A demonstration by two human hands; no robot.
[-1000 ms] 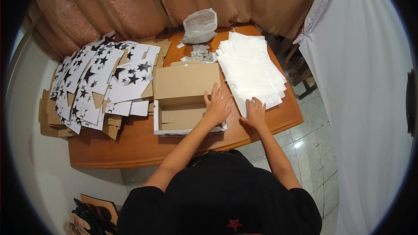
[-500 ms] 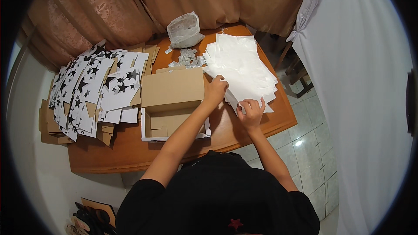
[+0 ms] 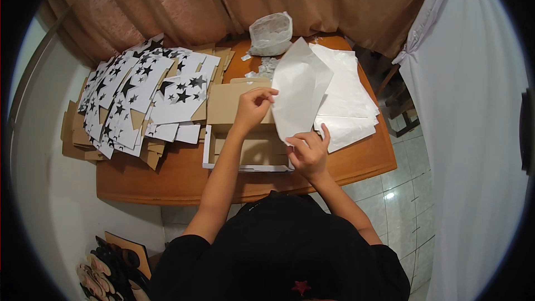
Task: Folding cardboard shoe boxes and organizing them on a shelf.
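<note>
A sheet of white tissue-like paper (image 3: pixel 298 83) is lifted up between my two hands, bent along its length. My left hand (image 3: pixel 253 108) pinches its left edge, above the open box. At the lower corner, my right hand (image 3: pixel 309 153) grips the same sheet between thumb and fingers. Below the sheet and my hands sits an open cardboard box (image 3: pixel 223 147), brown inside with white outer walls, its lid (image 3: pixel 225 103) folded back. The inside is partly hidden by my left forearm and right hand. The stack of white paper sheets (image 3: pixel 348 100) lies to the right.
Flattened boxes with black stars (image 3: pixel 128 97) are piled at the left of the wooden table (image 3: pixel 150 181). A clear plastic bag (image 3: pixel 272 36) stands at the back, with small sachets (image 3: pixel 266 68) spilled before it. Shoes (image 3: pixel 106 273) stand at lower left.
Both hands have moved left from the stack toward the box, raising one sheet off it. The view has shifted a little, so the table's contents appear farther right.
</note>
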